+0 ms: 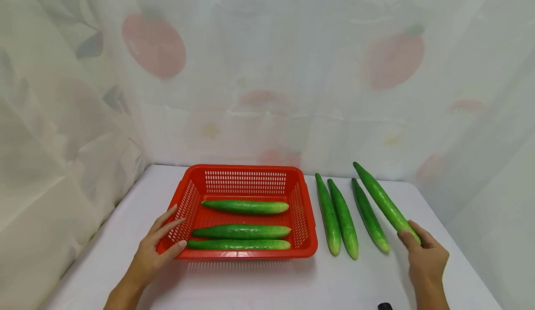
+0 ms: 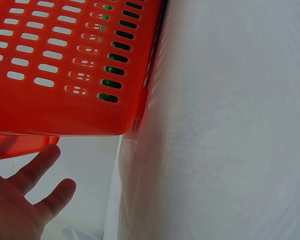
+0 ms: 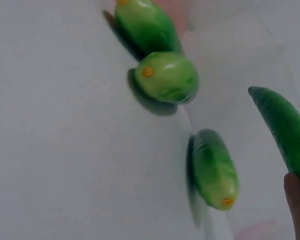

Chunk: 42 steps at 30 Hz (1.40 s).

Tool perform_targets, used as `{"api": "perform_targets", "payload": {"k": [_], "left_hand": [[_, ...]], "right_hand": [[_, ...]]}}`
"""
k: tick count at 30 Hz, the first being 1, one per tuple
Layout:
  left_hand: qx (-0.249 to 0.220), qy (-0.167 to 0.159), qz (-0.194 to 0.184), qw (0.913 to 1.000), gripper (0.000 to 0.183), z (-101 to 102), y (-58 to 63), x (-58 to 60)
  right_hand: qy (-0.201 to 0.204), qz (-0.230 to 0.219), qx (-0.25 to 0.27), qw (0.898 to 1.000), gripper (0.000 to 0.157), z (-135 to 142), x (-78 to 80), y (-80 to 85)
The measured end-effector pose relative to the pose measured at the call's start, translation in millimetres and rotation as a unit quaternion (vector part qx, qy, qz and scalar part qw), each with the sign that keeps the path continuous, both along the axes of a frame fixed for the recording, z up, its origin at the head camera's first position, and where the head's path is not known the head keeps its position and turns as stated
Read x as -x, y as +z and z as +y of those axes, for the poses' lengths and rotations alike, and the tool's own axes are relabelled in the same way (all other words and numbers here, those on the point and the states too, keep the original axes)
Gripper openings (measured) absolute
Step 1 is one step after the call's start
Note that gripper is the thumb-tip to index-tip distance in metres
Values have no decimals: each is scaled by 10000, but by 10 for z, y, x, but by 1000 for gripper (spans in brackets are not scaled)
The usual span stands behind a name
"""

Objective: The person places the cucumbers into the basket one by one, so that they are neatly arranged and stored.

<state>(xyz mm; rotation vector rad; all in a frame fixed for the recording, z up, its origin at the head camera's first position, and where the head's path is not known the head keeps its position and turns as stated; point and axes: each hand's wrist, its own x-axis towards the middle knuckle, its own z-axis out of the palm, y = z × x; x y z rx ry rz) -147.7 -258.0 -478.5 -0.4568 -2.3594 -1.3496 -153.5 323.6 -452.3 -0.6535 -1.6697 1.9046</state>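
A cucumber (image 1: 382, 199) slants up and to the left from my right hand (image 1: 428, 254), which grips it round its pale end. Its dark tip also rises at the right edge of the right wrist view, with the thumb (image 3: 296, 197) against it. My left hand (image 1: 152, 252) is at the left rim of a red plastic basket (image 1: 310, 226), fingers spread and fairly straight, thumb by the front corner. In the left wrist view two fingers (image 2: 37, 167) reach up beside the basket's rim. Inside lie three cucumbers crosswise: one at the back (image 1: 246, 207), two near the front (image 1: 242, 231).
Three more cucumbers lie on the white table (image 1: 334, 282) right of the basket: two side by side (image 1: 328, 214) and one (image 1: 369, 214) nearer my right hand. A fruit-printed curtain (image 1: 267, 68) hangs behind. A small black object (image 1: 385, 306) shows at the bottom edge.
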Motion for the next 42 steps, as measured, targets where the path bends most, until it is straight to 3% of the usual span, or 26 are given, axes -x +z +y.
{"api": "perform_targets", "payload": {"k": [6,12,15,21,24,30,42], "left_hand": [[-6,1,31,10000,49,1,18,-11],[-12,-59,109,9999,48,6,36,-8],[-2,-85,130,9999,48,9,38,-4],[2,-70,105,9999,49,18,40,0],[2,-40,73,10000,49,16,36,2],[10,17,18,10000,48,8,38,-11],[-5,27,0,10000,48,23,33,-24]], "right_hand": [[345,202,-251,9989,41,-30,-63,205],[1157,858,-205,9894,40,-31,-126,378],[1624,1247,-228,9785,38,-34,-147,438],[2426,2196,-140,9449,34,-93,-142,533],[2717,2458,-262,9301,32,-144,-114,590],[3213,2466,-793,9109,31,-235,-32,680],[3495,1838,-1716,9025,31,-572,76,718]]}}
